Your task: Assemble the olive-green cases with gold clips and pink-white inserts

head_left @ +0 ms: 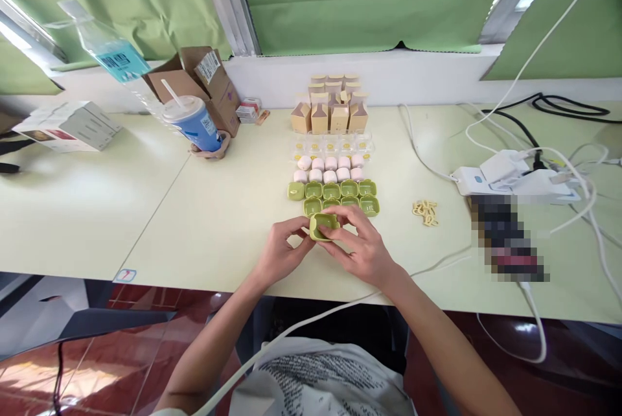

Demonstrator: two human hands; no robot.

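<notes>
Between my hands, just above the table's front part, is a small green rounded plastic case [318, 218] with its hollow side up. My left hand [284, 251] grips its left end with thumb and fingers. My right hand [362, 244] holds the other end, one finger reaching into the hollow. Right behind them lie rows of similar green cases [331, 191], most hollow side up; the leftmost green piece [296, 191] shows a closed surface. Farther back are two rows of pale pink rounded pieces [330, 163]. Small yellow loop-shaped pieces [426, 212] lie in a pile to the right.
Clear plastic trays [330, 142] and open small cardboard boxes [319, 118] stand behind the rows. To the left are a blue cup [197, 127], a carton [214, 89] and a white box [68, 127]. A power strip [510, 179], cables and a blurred phone-like object [508, 234] lie right.
</notes>
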